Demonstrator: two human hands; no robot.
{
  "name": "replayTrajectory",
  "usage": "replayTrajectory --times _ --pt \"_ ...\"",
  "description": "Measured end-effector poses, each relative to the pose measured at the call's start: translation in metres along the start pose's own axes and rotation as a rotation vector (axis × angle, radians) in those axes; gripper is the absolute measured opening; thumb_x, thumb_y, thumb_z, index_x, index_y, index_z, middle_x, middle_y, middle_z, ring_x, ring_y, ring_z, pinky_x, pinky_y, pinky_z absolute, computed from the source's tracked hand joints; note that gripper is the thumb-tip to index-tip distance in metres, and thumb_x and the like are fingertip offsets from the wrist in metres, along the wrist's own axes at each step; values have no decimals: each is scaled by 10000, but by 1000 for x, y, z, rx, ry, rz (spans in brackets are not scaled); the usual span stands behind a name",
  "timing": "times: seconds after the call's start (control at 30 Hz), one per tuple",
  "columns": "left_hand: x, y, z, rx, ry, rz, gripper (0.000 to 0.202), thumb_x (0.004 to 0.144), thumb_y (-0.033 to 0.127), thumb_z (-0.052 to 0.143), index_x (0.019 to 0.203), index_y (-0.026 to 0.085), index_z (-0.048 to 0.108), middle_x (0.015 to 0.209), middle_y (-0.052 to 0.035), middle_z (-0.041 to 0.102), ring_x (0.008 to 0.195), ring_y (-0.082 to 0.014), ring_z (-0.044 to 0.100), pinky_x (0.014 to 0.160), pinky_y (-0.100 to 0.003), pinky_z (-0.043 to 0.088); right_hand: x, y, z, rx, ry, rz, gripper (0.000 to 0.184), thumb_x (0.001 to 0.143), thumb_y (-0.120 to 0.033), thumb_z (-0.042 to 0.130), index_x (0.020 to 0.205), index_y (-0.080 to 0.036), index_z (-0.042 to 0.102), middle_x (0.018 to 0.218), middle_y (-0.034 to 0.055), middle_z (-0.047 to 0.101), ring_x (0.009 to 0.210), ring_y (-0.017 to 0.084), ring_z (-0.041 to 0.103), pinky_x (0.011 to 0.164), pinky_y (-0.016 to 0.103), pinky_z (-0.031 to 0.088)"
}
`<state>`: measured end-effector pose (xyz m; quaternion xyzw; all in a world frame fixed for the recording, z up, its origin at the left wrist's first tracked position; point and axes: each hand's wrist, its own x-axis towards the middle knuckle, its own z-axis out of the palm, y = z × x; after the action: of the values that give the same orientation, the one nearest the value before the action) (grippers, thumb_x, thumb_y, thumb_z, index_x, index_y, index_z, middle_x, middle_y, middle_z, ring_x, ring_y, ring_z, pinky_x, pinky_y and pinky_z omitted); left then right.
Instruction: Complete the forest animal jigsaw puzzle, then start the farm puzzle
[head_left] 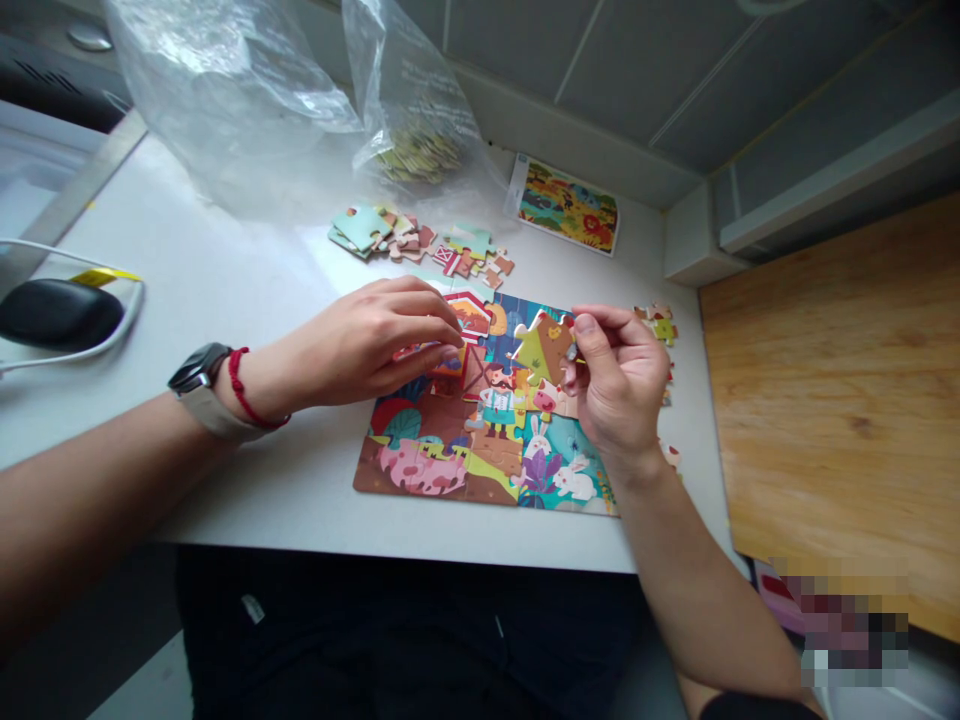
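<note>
A partly joined farm jigsaw puzzle (495, 455) lies on the white table, with a farmer, a pig and rabbits on it. My left hand (390, 335) rests over the puzzle's upper left part, fingers stretched forward and thumb a little apart; its fingertips are at the barn pieces. Between the thumb and fingers of my right hand (619, 375) is a green and brown puzzle piece (541, 342), raised and tilted over the puzzle's right side. My right fingers hide part of this piece. Loose puzzle pieces (472, 245) lie just behind the puzzle.
A clear plastic bag (247, 110) with more pieces (420, 155) inside stands at the back. Near the wall lies a picture card (568, 203). More loose pieces (664, 330) sit right of my right hand. A black mouse-like object (60, 312) and white cable (124, 325) are far left.
</note>
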<state>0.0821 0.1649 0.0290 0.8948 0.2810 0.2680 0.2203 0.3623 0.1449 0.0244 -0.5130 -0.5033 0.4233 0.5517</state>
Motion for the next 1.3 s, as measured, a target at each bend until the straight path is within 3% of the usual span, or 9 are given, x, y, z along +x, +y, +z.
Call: replayTrajectory --times 0.3,0.43,0.57,0.73,0.83,0.93,1.0,1.13,1.3 --pt "-1 -2 0 3 -12 -9 230 1071 298 569 1142 240 779 1167 -104 767 1114 -250 696 982 -417 546 -2 -1 -1 -96 -7 27 229 901 -476 806 977 -267 750 828 -6 711 490 90 575 377 226 469" --pt "-1 -1 0 6 -10 -10 235 1071 293 566 1159 237 777 1169 -106 767 1115 -252 692 984 -421 549 -3 -6 0 -124 -33 55 249 881 -484 821 964 -261 745 747 -24 695 438 87 551 343 223 441" --pt "0 1 -1 -1 -5 -14 228 1068 295 577 1143 238 785 1162 -107 769 1114 -254 694 986 -424 552 -6 -9 3 -93 -169 141 260 855 -462 852 955 -250 738 624 -56 649 401 102 576 338 223 455" --pt "0 2 -1 3 -3 -3 212 1060 325 614 1149 232 783 1166 -107 771 1125 -261 693 1010 -439 551 -14 -6 5 -117 -418 196 272 892 -440 825 1043 -221 768 684 -22 725 483 137 676 423 251 538" --pt "0 2 -1 12 -6 -1 212 1058 323 616 1153 229 781 1177 -108 769 1132 -262 695 1023 -443 552 -16 -7 4 -287 -530 76 206 948 -385 773 1065 -219 805 866 38 810 552 133 685 490 281 554" --pt "-1 0 0 22 -3 -1 207 1054 340 628 1163 244 775 1194 -100 767 1149 -262 694 1034 -438 549 -15 -11 2 -484 -534 -192 107 979 -297 740 1005 -243 828 969 52 831 703 155 706 637 320 577" --pt "-1 -1 0 29 -16 15 214 1034 363 664 1185 256 770 1216 -97 762 1175 -269 684 1046 -444 544 -13 -12 1 -516 -543 -290 102 991 -266 726 1012 -251 825 968 47 828 730 161 697 688 338 577" --pt "-4 -3 3 52 -98 67 300 981 404 741 1253 279 752 1319 -105 724 1312 -309 618 1120 -487 511 -11 -11 1 -526 -583 -347 124 1004 -229 697 1042 -248 813 948 48 809 771 173 703 707 345 572" --pt "-9 -3 8 45 -159 79 545 879 421 853 1386 303 694 1471 -137 630 1501 -391 461 1226 -611 422 -12 -8 1 -558 -625 -365 124 998 -228 694 1028 -248 813 943 56 777 813 189 700 717 348 568"
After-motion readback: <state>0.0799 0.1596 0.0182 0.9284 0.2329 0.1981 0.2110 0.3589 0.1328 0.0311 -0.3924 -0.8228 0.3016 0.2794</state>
